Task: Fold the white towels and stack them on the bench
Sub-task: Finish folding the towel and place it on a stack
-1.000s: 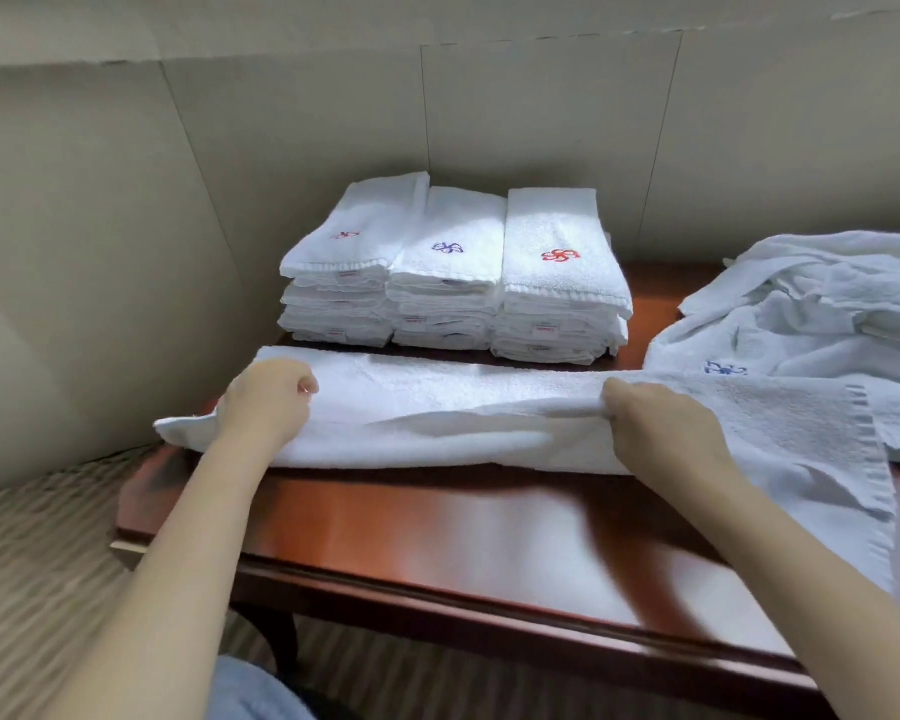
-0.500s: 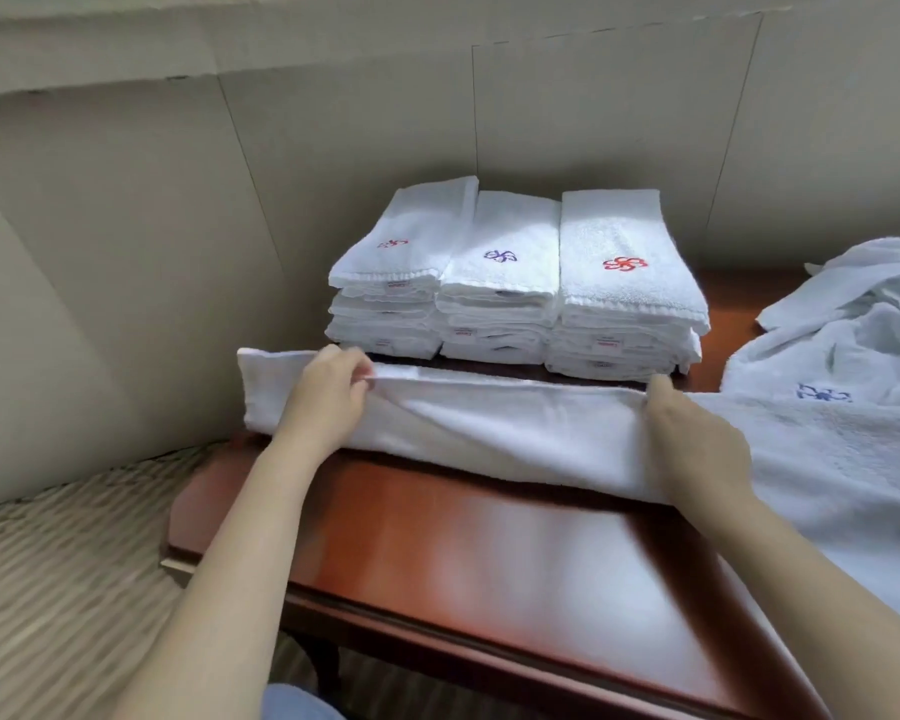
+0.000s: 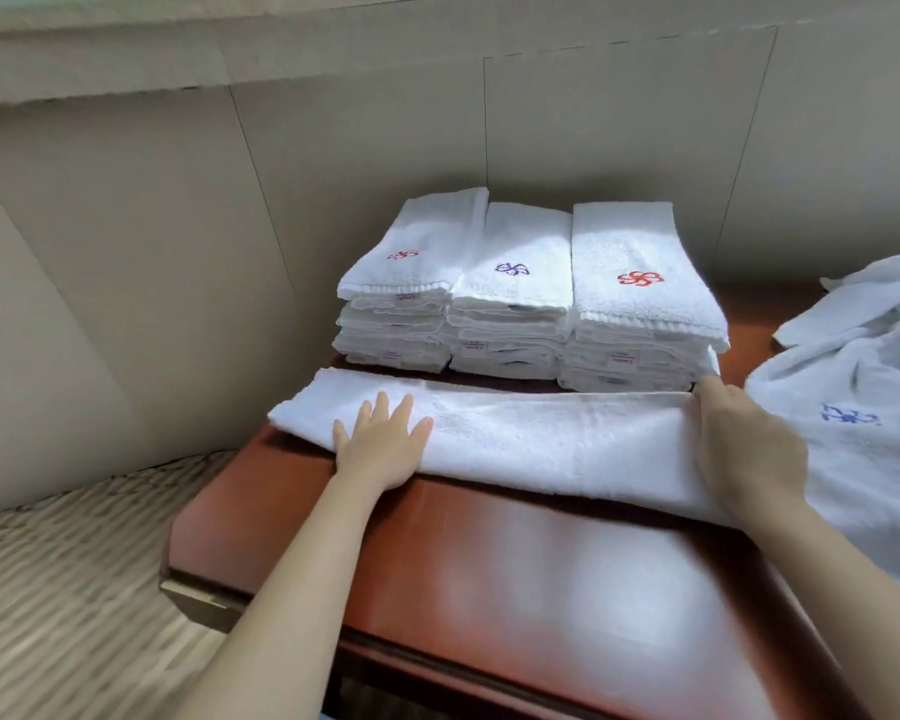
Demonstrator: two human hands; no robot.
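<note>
Towel (image 3: 541, 439) in hand lies folded into a long narrow strip, its long axis running left to right across the bench (image 3: 489, 574), just before the finished stacks. Three stacks (image 3: 531, 298) of folded towels stand at the bench's back edge. Unfolded towels (image 3: 863, 407) lie heaped at the right end, so work remains. Left hand (image 3: 380, 444) rests flat on the strip, fingers spread. Right hand (image 3: 744, 449) holds the strip's right portion; its finger positions cannot be told.
</note>
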